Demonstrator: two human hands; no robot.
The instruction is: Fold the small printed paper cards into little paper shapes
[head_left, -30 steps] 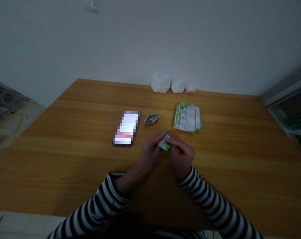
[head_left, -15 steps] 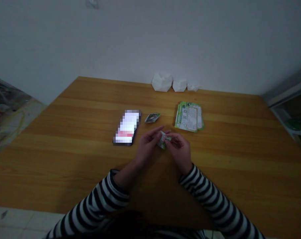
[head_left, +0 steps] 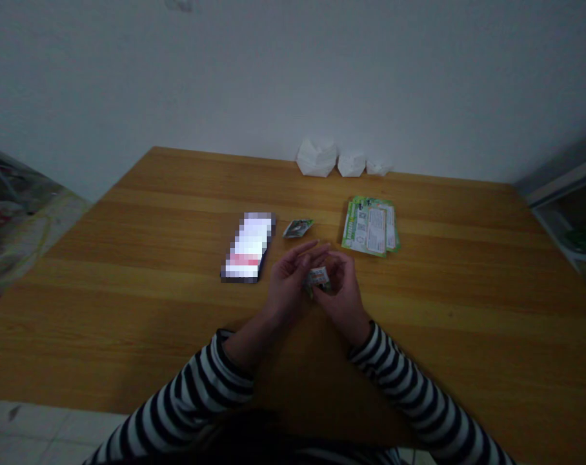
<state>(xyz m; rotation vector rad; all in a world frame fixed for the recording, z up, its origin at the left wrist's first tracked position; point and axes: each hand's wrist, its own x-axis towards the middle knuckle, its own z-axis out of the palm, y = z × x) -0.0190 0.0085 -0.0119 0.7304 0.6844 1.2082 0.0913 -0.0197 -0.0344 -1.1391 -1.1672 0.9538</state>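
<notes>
Between my two hands is a small folded piece of printed paper [head_left: 317, 278], white and green. My left hand [head_left: 287, 281] pinches its left side, thumb on top. My right hand [head_left: 342, 290] grips the right side between thumb and fingers. Just beyond my hands lies a folded paper piece [head_left: 298, 228], dark and green with pale edges. To its right rests a stack of green-and-white printed sheets [head_left: 367, 226], slightly fanned out. Parts of the held paper are hidden by my fingers.
A phone [head_left: 249, 247] with a lit, blurred-out screen lies left of my hands. Three white folded paper shapes [head_left: 317, 159] stand in a row along the wall [head_left: 254, 77] at the back edge of the wooden table [head_left: 128, 258]. A shelf [head_left: 564, 213] is at the far right.
The held paper has turned, so a flat white printed face now shows upward. My right hand has shifted slightly left and its fingers have moved around the paper. Both hands still hold it.
</notes>
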